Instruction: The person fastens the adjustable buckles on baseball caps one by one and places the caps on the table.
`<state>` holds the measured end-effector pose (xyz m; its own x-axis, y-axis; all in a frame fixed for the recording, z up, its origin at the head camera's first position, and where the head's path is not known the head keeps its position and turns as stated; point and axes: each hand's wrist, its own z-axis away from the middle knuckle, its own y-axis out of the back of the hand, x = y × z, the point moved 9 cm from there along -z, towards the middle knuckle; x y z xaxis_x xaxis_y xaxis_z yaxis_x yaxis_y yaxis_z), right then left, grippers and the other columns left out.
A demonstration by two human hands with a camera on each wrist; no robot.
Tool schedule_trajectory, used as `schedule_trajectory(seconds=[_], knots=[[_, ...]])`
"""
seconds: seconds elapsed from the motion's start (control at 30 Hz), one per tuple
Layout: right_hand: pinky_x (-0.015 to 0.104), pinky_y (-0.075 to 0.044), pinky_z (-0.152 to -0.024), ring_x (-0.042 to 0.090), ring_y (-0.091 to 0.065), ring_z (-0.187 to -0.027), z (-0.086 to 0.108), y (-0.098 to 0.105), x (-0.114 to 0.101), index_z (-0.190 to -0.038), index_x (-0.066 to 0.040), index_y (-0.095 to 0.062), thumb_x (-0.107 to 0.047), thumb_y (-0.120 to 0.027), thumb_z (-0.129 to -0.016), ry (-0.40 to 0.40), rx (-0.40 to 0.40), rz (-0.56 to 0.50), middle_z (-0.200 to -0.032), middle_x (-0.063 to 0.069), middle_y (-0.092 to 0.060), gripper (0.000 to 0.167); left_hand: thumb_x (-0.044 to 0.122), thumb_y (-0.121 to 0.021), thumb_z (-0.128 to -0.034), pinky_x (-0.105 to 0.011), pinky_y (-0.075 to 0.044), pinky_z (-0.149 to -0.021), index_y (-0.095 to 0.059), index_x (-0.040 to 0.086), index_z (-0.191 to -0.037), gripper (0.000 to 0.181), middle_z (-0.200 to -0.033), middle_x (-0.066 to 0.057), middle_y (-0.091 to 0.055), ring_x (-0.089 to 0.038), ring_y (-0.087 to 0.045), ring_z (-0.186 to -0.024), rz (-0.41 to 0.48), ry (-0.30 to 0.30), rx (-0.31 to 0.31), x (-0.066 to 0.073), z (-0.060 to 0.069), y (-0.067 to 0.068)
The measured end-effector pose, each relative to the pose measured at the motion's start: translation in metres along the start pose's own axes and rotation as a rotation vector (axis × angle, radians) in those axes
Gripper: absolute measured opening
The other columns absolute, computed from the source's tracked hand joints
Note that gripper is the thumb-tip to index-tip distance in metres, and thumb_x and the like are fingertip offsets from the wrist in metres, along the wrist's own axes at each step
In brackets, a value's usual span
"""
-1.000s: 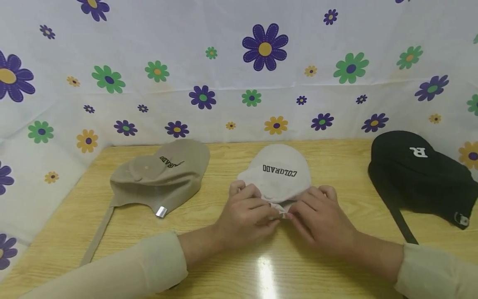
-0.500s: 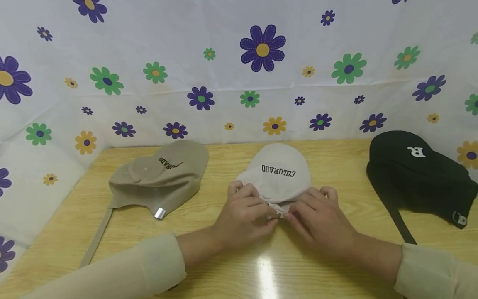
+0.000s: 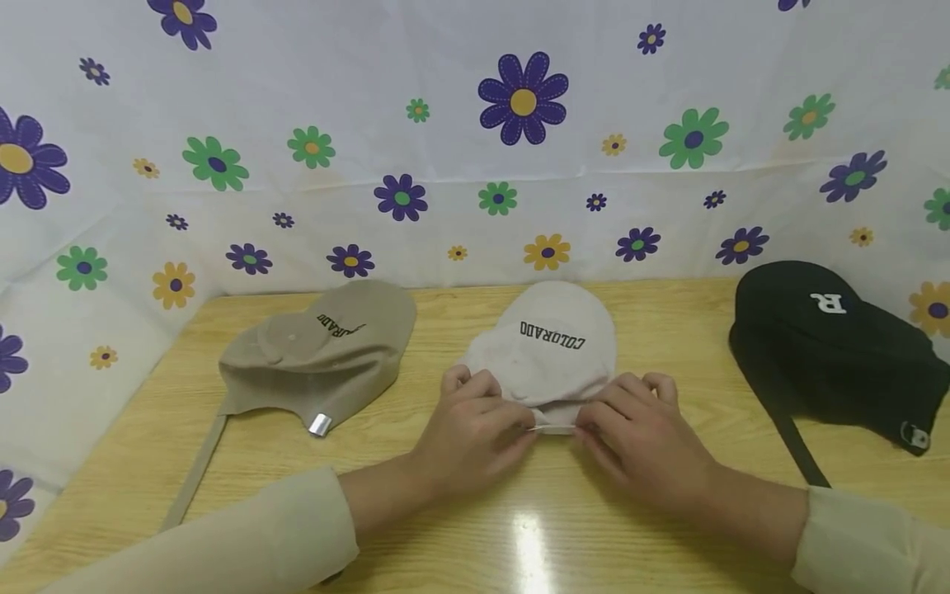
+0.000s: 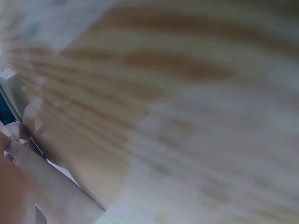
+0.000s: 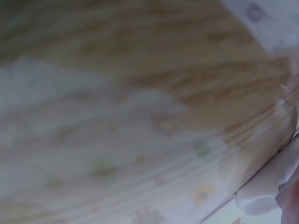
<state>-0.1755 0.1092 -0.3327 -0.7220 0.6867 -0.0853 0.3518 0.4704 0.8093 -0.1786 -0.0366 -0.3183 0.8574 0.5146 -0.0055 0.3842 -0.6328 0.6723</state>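
A white cap (image 3: 560, 301) with dark COLORADO lettering lies in the middle of the table in the head view. My left hand (image 3: 475, 429) pinches its near edge on the left. On the right, my right hand (image 3: 641, 429) pinches that same edge with bent fingers. Between the fingertips a short, thin stretch of the edge runs straight, perhaps a strap; its ends are hidden by the fingers. The left wrist view is blurred, with pale fabric (image 4: 51, 191) and part of the hand at lower left. Only a sliver of the right hand shows in the right wrist view.
A beige cap (image 3: 356, 330) lies to the left, its long strap (image 3: 195, 470) trailing forward and a metal clasp (image 3: 320, 425) at its edge. To the right is a black cap (image 3: 816, 355) with a white letter. A flowered cloth (image 3: 445, 49) hangs behind the wooden table (image 3: 445, 544).
My hands have drawn slightly apart, the left one moving a little left. The cap's near edge between them, earlier bunched, now shows as a straighter stretch. The other caps stay put.
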Motion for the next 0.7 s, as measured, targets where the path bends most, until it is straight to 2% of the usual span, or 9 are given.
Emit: schedule_trajectory(seconds=[0.2, 0.33, 0.43, 0.5, 0.53, 0.6, 0.7], knots=[[0.044, -0.031, -0.085, 0.014, -0.050, -0.091, -0.001, -0.003, 0.004, -0.094, -0.020, -0.067, -0.023, -0.079, -0.081, -0.033, -0.050, 0.032, -0.093, -0.008, -0.061, 0.018, 0.021, -0.081, -0.0773, -0.036, -0.039, -0.083, -0.073, 0.021, -0.081, 0.009, -0.077, 0.013, -0.070, -0.011, -0.054, -0.077, 0.002, -0.016, -0.006, -0.002, 0.005, 0.007], [0.044, -0.031, -0.084, 0.015, -0.051, -0.092, 0.001, -0.001, 0.005, -0.095, -0.019, -0.069, -0.023, -0.077, -0.083, -0.020, -0.046, 0.037, -0.093, -0.007, -0.062, 0.015, 0.018, -0.080, -0.0794, -0.032, -0.044, -0.081, -0.073, 0.017, -0.085, 0.009, -0.088, 0.005, -0.065, -0.015, -0.056, -0.085, 0.041, 0.004, 0.005, -0.006, 0.005, 0.011], [0.044, -0.032, -0.083, 0.016, -0.052, -0.091, 0.004, 0.004, 0.006, -0.095, -0.018, -0.069, -0.022, -0.074, -0.084, 0.012, -0.011, 0.038, -0.094, -0.006, -0.064, 0.013, 0.018, -0.077, -0.0828, -0.034, -0.047, -0.090, -0.073, 0.013, -0.098, 0.016, -0.104, -0.002, -0.066, -0.019, -0.059, -0.099, 0.051, 0.017, -0.013, -0.008, 0.004, 0.008], [0.045, -0.032, -0.082, 0.017, -0.053, -0.093, 0.006, 0.007, 0.008, -0.096, -0.017, -0.070, -0.024, -0.069, -0.089, 0.019, -0.002, 0.040, -0.095, -0.005, -0.064, 0.010, 0.020, -0.074, -0.0861, -0.037, -0.047, -0.099, -0.073, 0.011, -0.107, 0.023, -0.115, -0.006, -0.066, -0.024, -0.061, -0.110, 0.043, 0.010, -0.039, -0.008, 0.004, 0.003], [0.045, -0.033, -0.083, 0.017, -0.054, -0.093, 0.007, 0.008, 0.010, -0.096, -0.017, -0.070, -0.026, -0.064, -0.093, 0.017, -0.001, 0.043, -0.095, -0.005, -0.064, 0.011, 0.020, -0.073, -0.0877, -0.039, -0.046, -0.102, -0.073, 0.010, -0.111, 0.025, -0.119, -0.008, -0.067, -0.026, -0.061, -0.115, 0.041, 0.004, -0.052, -0.008, 0.004, 0.001], [0.046, -0.032, -0.084, 0.018, -0.054, -0.094, 0.010, 0.010, 0.016, -0.096, -0.017, -0.069, -0.034, -0.052, -0.101, 0.001, -0.003, 0.052, -0.095, -0.004, -0.064, 0.025, 0.021, -0.069, -0.0907, -0.042, -0.045, -0.107, -0.072, 0.008, -0.116, 0.029, -0.125, -0.011, -0.067, -0.028, -0.061, -0.121, 0.024, -0.013, -0.083, -0.008, 0.004, -0.004], [0.047, -0.032, -0.084, 0.019, -0.054, -0.094, 0.015, 0.016, 0.026, -0.095, -0.017, -0.069, -0.043, -0.033, -0.106, -0.031, 0.010, 0.075, -0.094, -0.003, -0.064, 0.046, 0.023, -0.065, -0.0941, -0.045, -0.044, -0.108, -0.071, 0.008, -0.119, 0.030, -0.126, -0.010, -0.068, -0.029, -0.062, -0.122, -0.004, -0.021, -0.140, -0.008, 0.004, -0.011]])
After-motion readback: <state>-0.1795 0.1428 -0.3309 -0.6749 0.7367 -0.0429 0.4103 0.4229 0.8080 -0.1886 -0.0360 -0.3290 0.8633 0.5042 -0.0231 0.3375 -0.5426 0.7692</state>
